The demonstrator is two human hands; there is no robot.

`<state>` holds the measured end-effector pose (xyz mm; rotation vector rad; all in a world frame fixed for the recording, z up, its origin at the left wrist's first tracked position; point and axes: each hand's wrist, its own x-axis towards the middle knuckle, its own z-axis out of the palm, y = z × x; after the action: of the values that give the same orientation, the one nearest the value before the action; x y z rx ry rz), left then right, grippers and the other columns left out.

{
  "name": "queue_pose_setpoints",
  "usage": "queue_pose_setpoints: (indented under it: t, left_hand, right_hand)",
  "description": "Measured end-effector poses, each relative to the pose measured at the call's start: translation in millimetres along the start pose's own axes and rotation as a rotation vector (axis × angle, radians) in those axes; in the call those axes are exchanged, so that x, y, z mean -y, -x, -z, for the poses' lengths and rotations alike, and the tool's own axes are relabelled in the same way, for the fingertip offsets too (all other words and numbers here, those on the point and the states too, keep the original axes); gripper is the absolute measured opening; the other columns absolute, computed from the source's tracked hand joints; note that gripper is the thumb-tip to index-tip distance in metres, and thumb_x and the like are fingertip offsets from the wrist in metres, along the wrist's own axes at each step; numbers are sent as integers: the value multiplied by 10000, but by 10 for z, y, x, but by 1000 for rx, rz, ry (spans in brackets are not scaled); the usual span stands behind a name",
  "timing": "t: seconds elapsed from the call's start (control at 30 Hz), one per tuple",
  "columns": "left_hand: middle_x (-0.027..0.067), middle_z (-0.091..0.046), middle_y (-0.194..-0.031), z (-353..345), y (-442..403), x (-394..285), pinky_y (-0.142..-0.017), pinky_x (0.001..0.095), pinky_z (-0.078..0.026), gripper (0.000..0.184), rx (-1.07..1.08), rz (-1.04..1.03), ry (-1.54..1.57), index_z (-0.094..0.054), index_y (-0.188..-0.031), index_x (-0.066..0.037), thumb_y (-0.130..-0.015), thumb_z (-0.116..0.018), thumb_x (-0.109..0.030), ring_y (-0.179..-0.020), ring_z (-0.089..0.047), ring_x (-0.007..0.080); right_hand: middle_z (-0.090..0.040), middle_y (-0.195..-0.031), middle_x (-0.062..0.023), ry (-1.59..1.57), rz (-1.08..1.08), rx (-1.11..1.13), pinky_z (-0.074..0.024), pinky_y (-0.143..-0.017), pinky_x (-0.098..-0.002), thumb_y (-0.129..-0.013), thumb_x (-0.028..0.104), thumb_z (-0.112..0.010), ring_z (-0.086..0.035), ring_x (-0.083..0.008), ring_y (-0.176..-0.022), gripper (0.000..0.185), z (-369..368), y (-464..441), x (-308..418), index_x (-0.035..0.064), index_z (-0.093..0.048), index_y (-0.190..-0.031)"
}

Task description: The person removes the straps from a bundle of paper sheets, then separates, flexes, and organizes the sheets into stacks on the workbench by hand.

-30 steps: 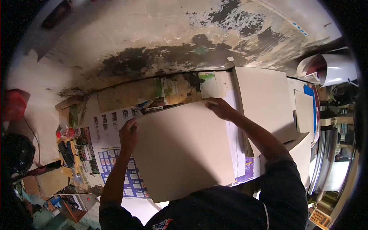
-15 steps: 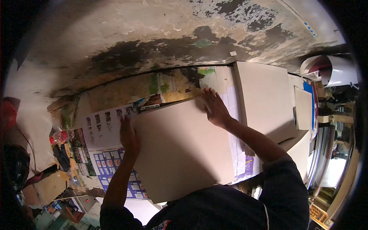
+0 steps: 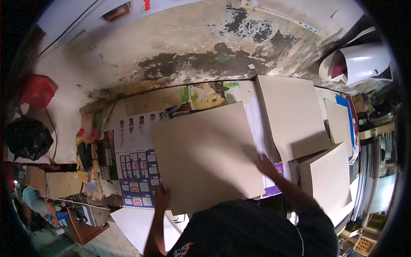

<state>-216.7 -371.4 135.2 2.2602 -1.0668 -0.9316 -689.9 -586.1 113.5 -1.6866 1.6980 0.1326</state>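
Note:
A large pale board [image 3: 205, 150] lies in front of my body, over printed sheets on the table. My left hand [image 3: 162, 198] is at the board's lower left edge, its fingers pointing up and partly blurred. At the right edge is my right hand [image 3: 264, 165], blurred, near or on the board's rim. How the fingers of either hand are set is too unclear to tell. To the right lies a thick stack of similar boards [image 3: 293, 115].
Another board stack [image 3: 327, 180] sits at the lower right. Rolled white sheets [image 3: 361, 64] rest by the wall. Black bag [image 3: 29, 138] and red object [image 3: 38, 91] are at the left. Another person's arm [image 3: 51, 210] shows at the lower left.
Both hands have moved from the board's far corners down along its sides toward my body. The view has shifted, bringing another person's arm and the lower right stack into sight.

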Motion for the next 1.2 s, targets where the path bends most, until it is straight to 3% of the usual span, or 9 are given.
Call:
queue_pose_setpoints:
  t: [0.13,0.2,0.37,0.47,0.6,0.67,0.93,1.03,1.2]
  left_hand:
    - [82,-646,-915,-145,1136,368,-749,342,-529,285,20,382,636,-607,-1042,25,-926,-641,-234,-817,-627,160]
    - [95,-648,-943,-231,1238,558,-767,294,-533,353,-22,339,721,-601,-1111,69,-959,-614,-249,-824,-626,149]
    - [89,-646,-1050,-188,1358,517,-820,278,-520,338,-144,180,824,-590,-1187,56,-966,-602,-199,-915,-617,153]
    - [87,-650,-1035,-237,1223,748,-783,269,-532,319,-231,160,997,-597,-1172,49,-953,-621,-181,-893,-621,140]
    - [110,-637,-1050,-146,1161,497,-841,341,-515,290,-230,189,533,-615,-1130,21,-937,-632,-195,-966,-613,182]
    - [114,-613,-1089,-319,1209,326,-937,436,-441,260,-768,-524,-301,-632,-1095,-35,-917,-632,-225,-1058,-571,250]
    - [-23,-629,-1070,-758,1114,-48,-911,430,-367,214,-360,-1102,-455,-668,-1056,-144,-866,-650,-243,-1009,-560,180]
    - [-48,-650,-1024,-587,1153,-268,-917,429,-352,193,-466,-1130,-406,-683,-1021,-153,-859,-659,-256,-968,-571,161]
    - [-44,-652,-1003,-377,1137,-632,-921,441,-343,194,-517,-1111,-375,-685,-1009,-145,-877,-642,-281,-945,-571,173]
  right_hand:
    - [-622,-1093,-156,-676,-295,139,-536,-823,-378,-875,302,-672,-622,-215,-969,495,-196,1457,-219,-54,-540,-1194]
    - [-615,-1110,-114,-793,-108,-2,-545,-787,-343,-898,315,-663,-617,-170,-959,506,-804,1455,-920,-24,-531,-1251]
    - [-609,-1113,-35,-1070,-72,-22,-499,-797,-284,-945,334,-620,-589,-131,-937,514,-552,2068,-108,44,-509,-1355]
    - [-556,-763,37,-1097,-66,-255,-394,-531,-223,-937,274,-650,-491,-57,-620,285,-1199,1819,-519,64,-622,-1127]
    - [-564,-766,17,-1230,-109,-470,-448,-582,-253,-925,229,-667,-538,-95,-666,210,-1042,1959,75,33,-655,-999]
    - [-622,-865,-22,-1167,-35,-485,-522,-681,-280,-906,194,-688,-597,-135,-758,247,-1136,1864,-188,-5,-652,-1047]
    - [-651,-870,-50,-1280,-35,-461,-556,-699,-300,-915,171,-659,-634,-157,-764,271,-817,2043,126,-14,-629,-1110]
    - [-557,-1208,-247,61,237,-936,-451,-922,-477,-843,240,-705,-535,-368,-1121,592,-891,2149,466,-11,-468,-1324]
    - [-550,-1240,-62,336,670,-782,-79,-1143,-626,-868,369,-638,-453,-286,-1246,458,-1153,2265,1406,133,-553,-1251]
